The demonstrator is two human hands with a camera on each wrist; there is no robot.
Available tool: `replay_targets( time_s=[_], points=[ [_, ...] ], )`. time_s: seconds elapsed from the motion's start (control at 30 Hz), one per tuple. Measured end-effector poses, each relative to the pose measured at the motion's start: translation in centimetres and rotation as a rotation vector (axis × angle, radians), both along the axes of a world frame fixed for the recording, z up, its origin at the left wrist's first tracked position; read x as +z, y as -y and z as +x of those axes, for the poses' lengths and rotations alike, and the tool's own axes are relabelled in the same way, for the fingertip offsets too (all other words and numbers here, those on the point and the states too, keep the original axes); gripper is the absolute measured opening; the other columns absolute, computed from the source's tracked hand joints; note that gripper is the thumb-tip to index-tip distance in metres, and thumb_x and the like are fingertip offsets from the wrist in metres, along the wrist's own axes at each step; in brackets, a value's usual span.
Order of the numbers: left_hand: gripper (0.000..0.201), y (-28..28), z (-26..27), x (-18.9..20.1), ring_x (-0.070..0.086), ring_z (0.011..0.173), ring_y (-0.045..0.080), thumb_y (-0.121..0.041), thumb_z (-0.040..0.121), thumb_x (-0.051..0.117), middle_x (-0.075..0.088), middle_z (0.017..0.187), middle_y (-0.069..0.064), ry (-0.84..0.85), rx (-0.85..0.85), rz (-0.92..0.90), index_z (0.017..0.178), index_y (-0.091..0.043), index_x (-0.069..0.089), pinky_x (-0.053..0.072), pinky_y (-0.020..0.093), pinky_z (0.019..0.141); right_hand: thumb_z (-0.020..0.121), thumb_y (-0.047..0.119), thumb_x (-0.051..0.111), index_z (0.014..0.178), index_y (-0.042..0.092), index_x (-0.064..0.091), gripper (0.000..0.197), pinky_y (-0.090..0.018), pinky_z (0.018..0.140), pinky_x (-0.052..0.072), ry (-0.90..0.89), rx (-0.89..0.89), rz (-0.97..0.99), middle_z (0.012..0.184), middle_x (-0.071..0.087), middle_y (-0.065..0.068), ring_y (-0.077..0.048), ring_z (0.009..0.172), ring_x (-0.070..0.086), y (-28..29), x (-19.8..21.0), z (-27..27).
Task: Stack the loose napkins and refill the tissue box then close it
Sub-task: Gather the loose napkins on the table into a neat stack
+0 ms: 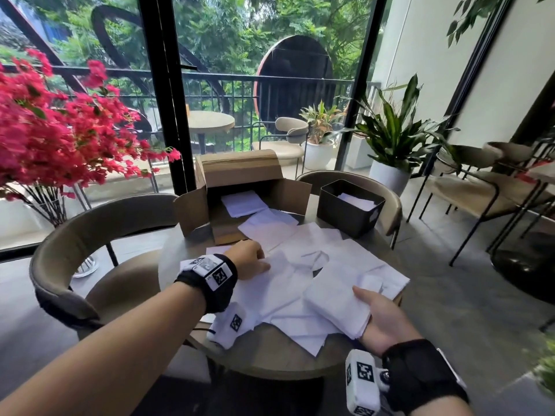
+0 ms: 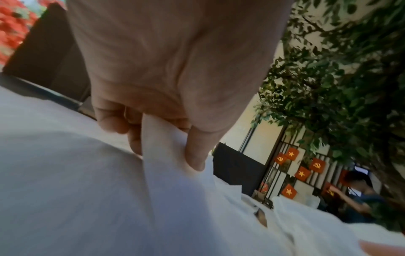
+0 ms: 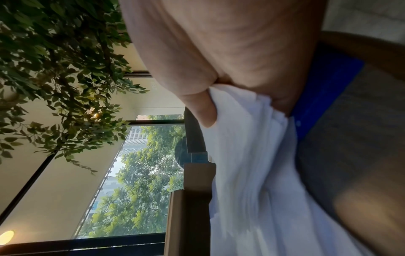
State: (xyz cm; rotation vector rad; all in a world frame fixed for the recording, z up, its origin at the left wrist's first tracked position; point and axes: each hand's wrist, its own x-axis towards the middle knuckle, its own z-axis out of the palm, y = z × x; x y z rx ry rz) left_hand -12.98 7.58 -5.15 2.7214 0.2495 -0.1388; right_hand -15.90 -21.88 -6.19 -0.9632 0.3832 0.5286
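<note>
Loose white napkins [image 1: 312, 259] lie scattered over the round table [image 1: 270, 355]. My left hand [image 1: 249, 259] is at their left side and pinches the edge of one napkin [image 2: 166, 155] between thumb and fingers. My right hand [image 1: 381, 319] holds a stack of napkins [image 1: 336, 298] at the table's near right, thumb on top; the right wrist view shows the stack [image 3: 245, 138] gripped. A black tissue box [image 1: 350, 208] stands open at the back right with white napkins inside.
An open cardboard box [image 1: 240, 187] with a few napkins stands at the back of the table. Padded chairs [image 1: 99, 235] ring the table. A vase of pink flowers [image 1: 51, 136] stands to the left, potted plants [image 1: 393, 136] to the right.
</note>
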Motion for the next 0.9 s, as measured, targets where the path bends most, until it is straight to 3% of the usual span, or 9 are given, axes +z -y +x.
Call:
replay_targets(
  time_s=[0.1,0.2,0.3,0.37,0.47,0.57,0.63,0.77,0.9],
  points=[
    [0.023,-0.3,-0.3,0.0,0.062,0.108,0.025,-0.037,0.086,0.073,0.065,0.120,0.006,-0.001,-0.011,-0.065,0.102,-0.023,0.062,0.046,0.028,0.083,0.109,0.012,0.048,0.120,-0.006,0.067,0.028,-0.064,0.084,0.057,0.009,0.005,0.009,0.116,0.077,-0.026,-0.042,0.105,0.074,0.0,0.0,-0.2],
    [0.036,-0.6,-0.8,0.3,0.062,0.105,0.019,-0.039,0.086,0.075,0.065,0.113,0.001,-0.002,-0.057,-0.117,0.114,-0.017,0.069,0.042,0.023,0.081,0.109,0.013,0.049,0.125,-0.005,0.066,0.030,-0.058,0.108,0.053,0.006,-0.002,0.028,0.121,0.076,-0.025,-0.045,0.116,0.071,0.2,0.0,-0.4],
    [0.022,-0.5,-2.0,0.9,0.044,0.060,0.002,-0.034,0.088,0.074,0.049,0.073,-0.003,0.012,-0.116,-0.176,0.080,-0.016,0.065,0.032,0.017,0.058,0.108,0.013,0.050,0.128,-0.004,0.065,0.030,-0.058,0.118,0.042,0.020,-0.009,0.048,0.125,0.074,-0.025,-0.043,0.124,0.066,0.3,0.2,-0.8],
    [0.044,-0.4,-2.5,0.9,0.029,0.046,0.008,-0.027,0.090,0.073,0.033,0.058,-0.003,0.039,-0.095,-0.272,0.058,-0.017,0.044,0.023,0.020,0.046,0.108,0.013,0.050,0.129,-0.004,0.065,0.030,-0.058,0.118,0.041,0.028,-0.018,0.043,0.125,0.074,-0.025,-0.042,0.125,0.065,0.2,0.3,-1.0],
    [0.047,-0.4,-3.3,0.5,0.038,0.057,0.013,-0.025,0.090,0.071,0.038,0.065,0.002,0.113,-0.018,-0.447,0.056,-0.016,0.040,0.029,0.023,0.052,0.109,0.012,0.049,0.128,-0.005,0.065,0.030,-0.058,0.113,0.046,0.035,-0.026,0.037,0.124,0.075,-0.026,-0.042,0.122,0.067,0.0,0.5,-1.4],
    [0.027,-0.4,-4.2,0.0,0.060,0.072,0.019,-0.026,0.096,0.066,0.062,0.080,0.005,0.165,0.061,-0.772,0.087,0.000,0.065,0.046,0.030,0.065,0.109,0.012,0.050,0.129,-0.006,0.064,0.031,-0.054,0.101,0.053,0.035,-0.031,0.028,0.123,0.075,-0.027,-0.041,0.118,0.069,0.0,0.6,-1.4],
    [0.021,-0.3,-5.2,0.1,0.069,0.084,0.022,-0.022,0.101,0.062,0.074,0.093,0.010,0.186,0.076,-0.976,0.103,-0.003,0.069,0.055,0.033,0.076,0.109,0.012,0.049,0.130,-0.007,0.064,0.032,-0.054,0.096,0.056,0.032,-0.030,0.034,0.123,0.074,-0.028,-0.042,0.116,0.069,0.0,0.4,-1.5],
    [0.027,0.3,-6.6,1.1,0.072,0.104,0.024,-0.025,0.102,0.059,0.076,0.115,0.011,0.206,0.105,-1.367,0.120,-0.007,0.069,0.057,0.042,0.095,0.109,0.014,0.049,0.138,-0.005,0.061,0.037,-0.055,0.097,0.058,0.050,0.007,0.031,0.129,0.071,-0.028,-0.044,0.121,0.068,-0.1,0.0,-1.3],
    [0.029,3.0,-6.8,2.5,0.069,0.112,0.024,-0.022,0.102,0.057,0.073,0.123,0.012,0.200,0.034,-1.555,0.126,-0.008,0.066,0.056,0.041,0.097,0.108,0.017,0.050,0.139,-0.005,0.061,0.040,-0.051,0.089,0.063,0.039,0.063,0.025,0.132,0.070,-0.027,-0.044,0.120,0.069,0.1,0.1,-1.3]
  ],
)
